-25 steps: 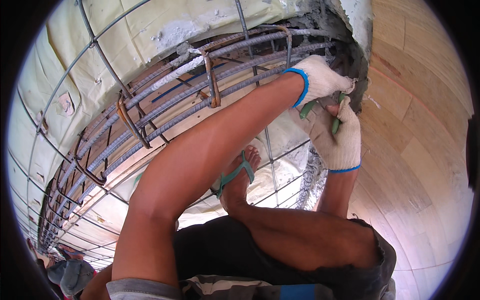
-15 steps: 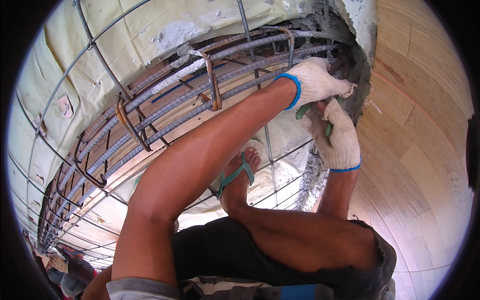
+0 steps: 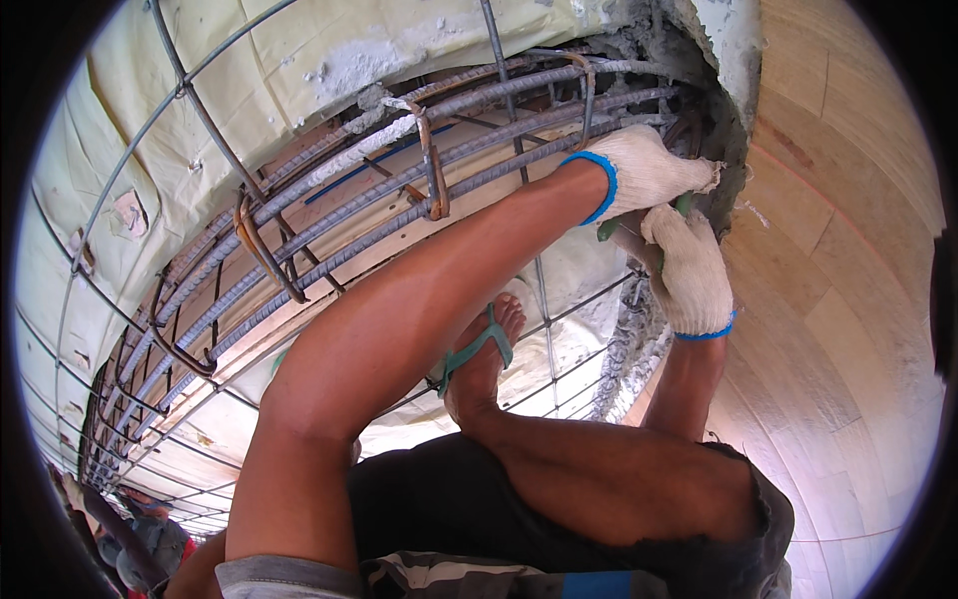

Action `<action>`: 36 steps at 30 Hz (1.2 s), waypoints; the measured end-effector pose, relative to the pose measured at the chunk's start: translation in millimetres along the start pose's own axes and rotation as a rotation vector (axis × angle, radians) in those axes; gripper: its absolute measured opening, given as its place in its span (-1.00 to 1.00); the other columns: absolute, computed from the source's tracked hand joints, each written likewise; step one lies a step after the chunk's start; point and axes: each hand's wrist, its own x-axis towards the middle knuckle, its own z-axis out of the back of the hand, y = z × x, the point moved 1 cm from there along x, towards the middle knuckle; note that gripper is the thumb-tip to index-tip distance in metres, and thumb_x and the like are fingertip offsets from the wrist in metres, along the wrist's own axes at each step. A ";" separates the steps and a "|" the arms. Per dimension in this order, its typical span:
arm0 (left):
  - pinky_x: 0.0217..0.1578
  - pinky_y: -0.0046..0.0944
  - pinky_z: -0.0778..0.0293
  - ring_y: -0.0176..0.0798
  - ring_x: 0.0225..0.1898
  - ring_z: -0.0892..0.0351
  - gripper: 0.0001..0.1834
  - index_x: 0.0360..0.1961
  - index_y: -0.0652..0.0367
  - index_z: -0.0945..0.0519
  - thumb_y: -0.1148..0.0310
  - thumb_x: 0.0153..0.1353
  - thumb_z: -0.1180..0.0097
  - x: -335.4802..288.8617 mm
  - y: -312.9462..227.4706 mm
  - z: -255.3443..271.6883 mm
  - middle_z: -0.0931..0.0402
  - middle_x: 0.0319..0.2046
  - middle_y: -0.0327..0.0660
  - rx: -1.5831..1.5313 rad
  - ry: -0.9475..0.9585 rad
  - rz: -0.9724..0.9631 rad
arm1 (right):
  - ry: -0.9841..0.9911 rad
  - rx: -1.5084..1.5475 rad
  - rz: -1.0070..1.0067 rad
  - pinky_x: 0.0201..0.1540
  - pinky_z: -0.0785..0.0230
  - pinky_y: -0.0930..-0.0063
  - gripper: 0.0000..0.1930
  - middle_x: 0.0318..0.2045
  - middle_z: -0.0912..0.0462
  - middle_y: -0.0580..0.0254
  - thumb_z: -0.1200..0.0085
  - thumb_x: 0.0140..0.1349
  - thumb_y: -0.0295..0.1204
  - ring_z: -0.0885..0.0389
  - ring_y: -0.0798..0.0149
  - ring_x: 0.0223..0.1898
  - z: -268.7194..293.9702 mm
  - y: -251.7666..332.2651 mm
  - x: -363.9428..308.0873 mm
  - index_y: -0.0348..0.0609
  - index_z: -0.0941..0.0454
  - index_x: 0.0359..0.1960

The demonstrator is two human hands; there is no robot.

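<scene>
My left hand, in a cream knitted glove with a blue cuff, reaches to the concrete corner where the steel bars end. Its fingers are closed together; what they hold is hidden. Just below it, my right hand, gloved alike, is closed around a tool with green handles, which looks like pliers. The tool's jaws are out of sight between the hands. Ribbed steel bars run leftward from the corner, with bent, rusty stirrups around them.
Wire mesh lies over pale sheeting. My foot in a green sandal stands on it. Rough concrete edges the corner, and a wood-look panel surface curves along the right. Another person is at the lower left.
Both hands have shifted slightly right and down in the picture. The right hand has turned a little, and less of the green handles shows.
</scene>
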 end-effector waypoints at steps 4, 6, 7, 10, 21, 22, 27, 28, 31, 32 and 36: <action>-0.25 -0.13 -0.55 -0.18 -0.33 -0.65 -0.34 -0.20 0.41 -0.76 -0.15 0.27 -0.28 7.3 6.8 -1.7 -0.71 -0.39 -0.03 0.101 -0.076 -0.089 | -0.077 0.397 -0.182 0.20 -0.62 0.04 -0.79 0.05 -0.69 0.03 -0.01 0.34 -0.54 -0.72 0.08 0.04 -13.3 -7.9 3.1 -0.34 -0.58 -0.05; -0.23 -0.12 -0.56 -0.18 -0.31 -0.66 -0.33 -0.19 0.43 -0.76 -0.15 0.25 -0.30 7.1 5.2 -0.6 -0.71 -0.38 0.01 0.222 -0.125 -0.094 | -0.040 0.609 -0.222 0.27 -0.55 -0.05 -0.73 0.13 -0.68 0.01 -0.01 0.33 -0.53 -0.70 0.06 0.09 -23.2 -6.2 5.4 -0.30 -0.57 0.03; -0.22 -0.11 -0.57 -0.17 -0.30 -0.67 -0.33 -0.19 0.44 -0.76 -0.15 0.24 -0.31 6.0 2.5 0.3 -0.72 -0.38 0.03 0.282 -0.151 -0.098 | -0.037 0.681 -0.241 0.27 -0.54 -0.06 -0.71 0.14 -0.67 0.02 -0.03 0.34 -0.50 -0.69 0.05 0.10 -22.8 -8.1 8.0 -0.28 -0.55 0.07; -0.19 -0.10 -0.58 -0.15 -0.26 -0.67 -0.32 -0.22 0.44 -0.76 -0.15 0.21 -0.34 4.2 -3.8 -3.1 -0.73 -0.34 0.06 0.265 -0.164 -0.029 | -0.034 0.850 -0.255 0.19 -0.51 -0.04 -0.66 0.12 -0.65 0.08 -0.09 0.38 -0.42 -0.65 0.07 0.08 -22.1 -14.8 12.3 -0.21 -0.52 0.16; -0.26 -0.23 -0.68 -0.31 -0.32 -0.68 -0.65 -0.12 0.10 -0.69 0.02 0.50 -0.16 3.7 -8.8 -10.0 -0.71 -0.29 -0.25 -0.592 0.036 -0.070 | 0.865 2.138 0.016 -0.29 -0.51 0.47 -0.74 -0.38 -0.57 0.60 -0.10 0.49 -0.17 -0.57 0.50 -0.45 -41.8 -29.2 30.8 -0.05 -0.60 -0.01; -0.27 -0.24 -0.68 -0.31 -0.32 -0.69 -0.67 -0.14 0.11 -0.68 0.04 0.48 -0.19 5.0 -4.9 -12.5 -0.71 -0.28 -0.24 -0.662 0.067 -0.046 | 1.035 2.321 0.076 -0.31 -0.52 0.49 -0.74 -0.39 -0.59 0.60 -0.09 0.50 -0.16 -0.57 0.50 -0.48 -45.1 -33.2 32.3 -0.06 -0.61 -0.02; -0.38 -0.25 -0.66 -0.34 -0.35 -0.67 -0.76 -0.22 0.11 -0.66 0.15 0.44 -0.29 9.2 6.0 -5.0 -0.68 -0.32 -0.26 -0.746 0.169 0.118 | 0.756 1.851 -0.255 -0.21 -0.60 0.39 -0.54 -0.31 -0.64 0.46 -0.14 0.48 0.06 -0.59 0.45 -0.38 -28.4 -35.6 20.5 -0.07 -0.61 0.08; -0.40 -0.25 -0.64 -0.34 -0.37 -0.64 -0.76 -0.23 0.10 -0.66 0.15 0.44 -0.29 8.5 3.4 -0.8 -0.66 -0.33 -0.27 -0.698 0.178 0.131 | 0.571 1.663 -0.261 -0.19 -0.60 0.37 -0.51 -0.27 -0.64 0.42 -0.14 0.47 0.09 -0.59 0.42 -0.35 -21.9 -33.2 14.3 -0.06 -0.59 0.11; -0.52 -0.24 -0.44 -0.31 -0.48 -0.48 -0.66 -0.20 0.15 -0.69 0.06 0.41 -0.26 5.5 -1.2 -5.3 -0.61 -0.37 -0.21 -0.466 0.036 -0.004 | 0.072 1.024 -0.202 -0.13 -0.61 0.26 -0.45 -0.14 -0.63 0.26 -0.10 0.50 0.13 -0.61 0.28 -0.26 -9.1 -14.7 -5.8 -0.05 -0.53 0.21; -0.51 -0.21 -0.40 -0.28 -0.49 -0.45 -0.63 -0.22 0.18 -0.70 0.04 0.39 -0.25 11.3 3.5 -6.8 -0.61 -0.37 -0.16 -0.402 -0.005 -0.019 | 0.044 0.951 -0.199 -0.13 -0.61 0.25 -0.47 -0.14 -0.63 0.25 -0.10 0.50 0.12 -0.62 0.28 -0.25 -8.9 -7.0 -10.1 -0.05 -0.53 0.20; -0.47 -0.12 -0.42 -0.24 -0.46 -0.49 -0.51 -0.22 0.31 -0.73 -0.02 0.33 -0.21 11.9 -8.6 -4.6 -0.61 -0.37 -0.12 -0.179 0.028 -0.009 | 0.015 0.800 -0.191 -0.09 -0.55 0.25 -0.60 -0.14 -0.61 0.20 -0.05 0.56 0.00 -0.59 0.26 -0.21 -3.0 3.8 -11.5 -0.02 -0.54 0.15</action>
